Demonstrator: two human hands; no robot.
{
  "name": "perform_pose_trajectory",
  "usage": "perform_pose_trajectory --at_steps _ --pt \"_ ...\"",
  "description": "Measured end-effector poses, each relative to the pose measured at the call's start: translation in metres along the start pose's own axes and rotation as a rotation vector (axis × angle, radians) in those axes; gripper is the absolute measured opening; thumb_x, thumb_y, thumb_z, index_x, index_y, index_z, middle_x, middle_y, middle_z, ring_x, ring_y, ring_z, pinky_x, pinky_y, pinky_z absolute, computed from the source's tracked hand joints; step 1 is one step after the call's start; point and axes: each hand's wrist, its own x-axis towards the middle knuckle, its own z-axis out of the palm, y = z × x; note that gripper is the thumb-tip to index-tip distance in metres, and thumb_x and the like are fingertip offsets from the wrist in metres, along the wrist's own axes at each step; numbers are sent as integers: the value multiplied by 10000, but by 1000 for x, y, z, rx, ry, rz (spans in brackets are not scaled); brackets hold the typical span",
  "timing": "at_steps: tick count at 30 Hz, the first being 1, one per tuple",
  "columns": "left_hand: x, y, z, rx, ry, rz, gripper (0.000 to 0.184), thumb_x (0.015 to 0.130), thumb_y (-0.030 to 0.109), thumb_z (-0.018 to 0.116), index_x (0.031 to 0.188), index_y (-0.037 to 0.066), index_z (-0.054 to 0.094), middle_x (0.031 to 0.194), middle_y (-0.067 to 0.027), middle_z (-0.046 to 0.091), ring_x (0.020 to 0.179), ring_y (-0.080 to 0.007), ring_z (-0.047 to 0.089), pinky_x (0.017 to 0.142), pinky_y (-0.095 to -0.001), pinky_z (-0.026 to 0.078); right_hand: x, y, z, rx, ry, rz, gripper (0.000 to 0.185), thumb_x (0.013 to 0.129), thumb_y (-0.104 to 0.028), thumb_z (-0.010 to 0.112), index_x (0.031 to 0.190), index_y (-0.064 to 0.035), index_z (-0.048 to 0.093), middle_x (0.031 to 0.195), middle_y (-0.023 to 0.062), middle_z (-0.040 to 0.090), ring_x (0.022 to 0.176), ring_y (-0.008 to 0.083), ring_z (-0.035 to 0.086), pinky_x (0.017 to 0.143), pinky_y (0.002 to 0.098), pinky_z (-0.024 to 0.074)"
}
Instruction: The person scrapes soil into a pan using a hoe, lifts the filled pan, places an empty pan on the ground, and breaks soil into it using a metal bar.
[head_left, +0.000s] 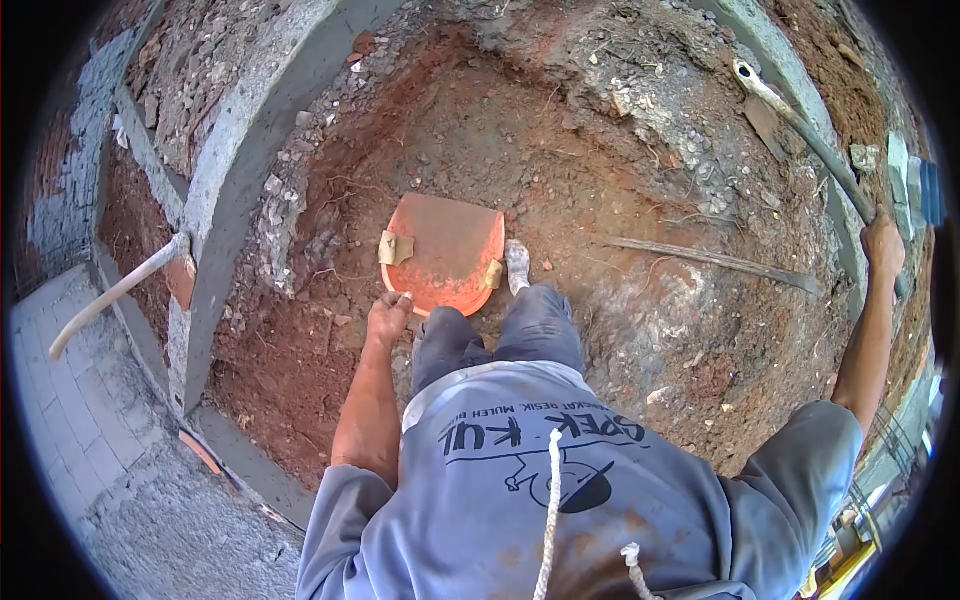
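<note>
Nearest the camera, a person's grey-blue shirt (600,490) fills the lower frame, over a dug earth pit (480,130). An orange scoop (455,290) lies on the ground by the person's feet, within arm's reach; brown dirt (445,235) coats its bed (tan wraps (397,248) pad its sides). A hoe (820,145) slants across the right beam (775,50), the right hand (882,245) closed round its handle, apparently steadying it. The left hand (388,320) curls its fingers at the scoop's rim; whether they grip, I cannot tell.

The pan (442,292) is orange, the shirt (650,510) grey-blue.
</note>
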Motion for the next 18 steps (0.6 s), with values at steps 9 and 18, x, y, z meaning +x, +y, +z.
perform_pose_trajectory --at_steps 9,18 --pt "16 28 -5 -1 94 91 325 889 295 635 1031 3 660 852 -82 689 783 -156 618 770 -319 494 -32 15 -123 -44 326 -194 290 825 -106 464 1041 -68 655 1015 217 662 952 391 641 798 486 510" --pt "5 -8 32 -330 145 -82 283 907 247 623 1031 -6 653 811 -45 662 716 -123 591 681 -282 487 -92 -150 -212 -62 116 -654 329 572 -153 768 886 -78 703 867 166 685 845 341 668 775 436 529"
